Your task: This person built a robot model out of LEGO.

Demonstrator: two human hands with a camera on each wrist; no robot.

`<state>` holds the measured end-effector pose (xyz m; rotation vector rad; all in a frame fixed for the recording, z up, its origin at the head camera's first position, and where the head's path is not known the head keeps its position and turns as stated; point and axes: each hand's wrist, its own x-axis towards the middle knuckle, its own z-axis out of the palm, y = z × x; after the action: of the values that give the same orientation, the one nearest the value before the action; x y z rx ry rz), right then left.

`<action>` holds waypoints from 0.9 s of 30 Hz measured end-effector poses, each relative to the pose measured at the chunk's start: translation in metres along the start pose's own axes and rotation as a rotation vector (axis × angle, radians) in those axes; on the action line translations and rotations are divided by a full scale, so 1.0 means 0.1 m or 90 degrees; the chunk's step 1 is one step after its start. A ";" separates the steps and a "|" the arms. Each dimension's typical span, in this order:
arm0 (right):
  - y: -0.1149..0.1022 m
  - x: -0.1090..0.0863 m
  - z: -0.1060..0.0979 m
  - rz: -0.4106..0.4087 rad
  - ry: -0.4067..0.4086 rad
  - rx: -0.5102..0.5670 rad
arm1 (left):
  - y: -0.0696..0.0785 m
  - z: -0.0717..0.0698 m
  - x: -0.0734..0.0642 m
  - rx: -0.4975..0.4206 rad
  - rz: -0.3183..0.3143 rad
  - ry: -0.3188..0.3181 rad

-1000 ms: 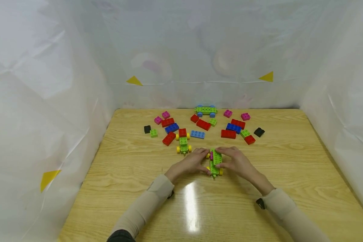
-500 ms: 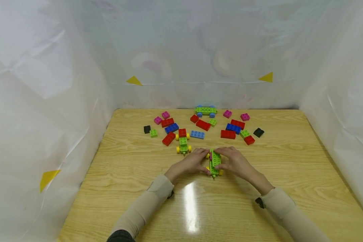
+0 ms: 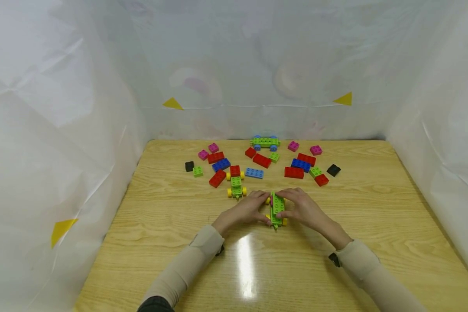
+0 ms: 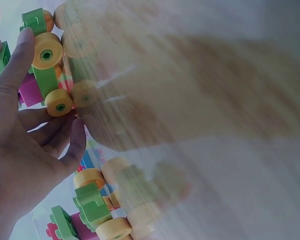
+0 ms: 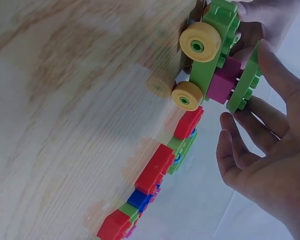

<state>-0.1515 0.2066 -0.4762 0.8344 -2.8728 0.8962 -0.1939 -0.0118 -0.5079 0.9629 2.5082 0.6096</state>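
Note:
My left hand grips a green wheeled toy car base from its left side, thumb near one end and fingers near the other. Its yellow wheels stand close above the table. On the base sits a magenta brick. My right hand pinches a long green brick between thumb and fingertips. In the right wrist view this brick lies over the magenta brick's studs and looks slightly tilted, with a narrow gap. Whether they are joined I cannot tell.
Left of my hands stands another yellow-wheeled car with green and red bricks. Behind lie a light blue brick, red bricks, blue bricks and black pieces. A blue-wheeled base stands at the back edge.
The long green brick has shifted slightly left with my right hand and now covers more of the magenta brick. My left hand stays put on the base.

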 end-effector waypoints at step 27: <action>-0.04 0.03 0.02 0.016 -0.012 -0.006 | -0.03 0.01 0.01 0.002 0.010 0.002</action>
<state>-0.1517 0.2017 -0.4756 0.8115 -2.9071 0.8822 -0.1961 -0.0133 -0.5104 0.9849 2.5078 0.6127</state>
